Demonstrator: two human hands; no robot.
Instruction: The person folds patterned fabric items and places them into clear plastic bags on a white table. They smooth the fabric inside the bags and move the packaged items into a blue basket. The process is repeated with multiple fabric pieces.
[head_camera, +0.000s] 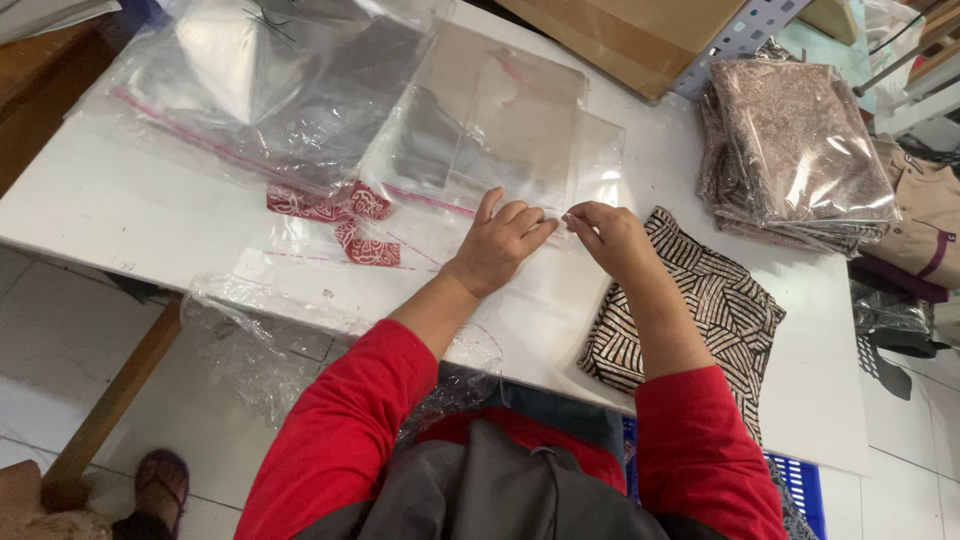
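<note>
- A clear bag (500, 290) lies flat on the white bench (130, 215), right in front of the person; both hands are on its upper edge.
- The left hand (497, 245) presses flat on the bag, fingers stretched toward the right, with nothing enclosed in its grip.
- The right hand (608, 235) has a narrow pinch grip at the bag's edge, thumb and fingertip closed on the plastic or a thin strip of it; which one is too fine to tell.
- The bag looks empty: only the bench shows through it.
- A folded striped cloth (700, 310) lies just beside the right hand, partly under the forearm, unbagged and hanging a little over the bench edge.
- At the far right stands a stack of bagged cloths (795, 150), brown patterned and already wrapped, so that share of the packing seems done.
- Judging from this, the striped cloth has yet to go into a bag and be closed.
- To the left lie more loose bags (260, 90) with pink seal strips, and red patterned scraps (345, 220) near them.
- A cardboard sheet (620, 35) sits at the far edge.
</note>
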